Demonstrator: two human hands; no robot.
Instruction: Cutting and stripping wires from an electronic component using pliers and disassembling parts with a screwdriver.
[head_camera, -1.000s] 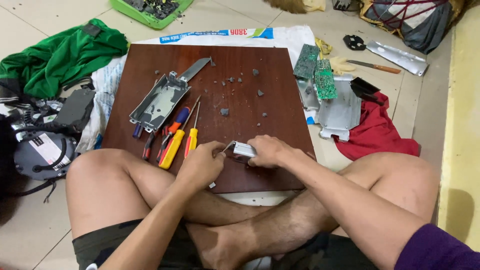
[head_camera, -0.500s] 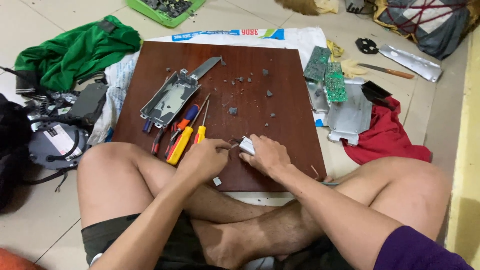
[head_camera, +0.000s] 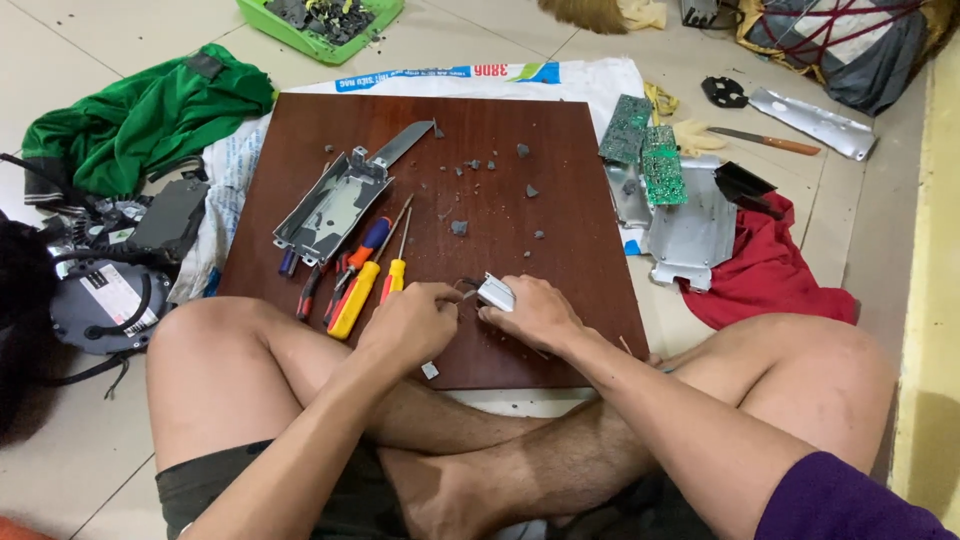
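On the board (head_camera: 560, 150), near its front edge, my left hand (head_camera: 410, 322) and right hand (head_camera: 535, 312) meet around a small metal part (head_camera: 495, 291). The screwdrivers (head_camera: 365, 282) lie just left of my hands, the metal casing (head_camera: 330, 205) behind them. The circuit boards (head_camera: 645, 150) lie beyond the right edge.

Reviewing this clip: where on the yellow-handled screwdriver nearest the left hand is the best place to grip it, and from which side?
Probably the thick yellow handle of the yellow-handled screwdriver, taken from above with the left hand. It lies flat on the wooden board, handle end toward the person and thin shaft pointing away. Neighbouring screwdrivers crowd its sides, so pinching from above at the handle's near end looks easiest.
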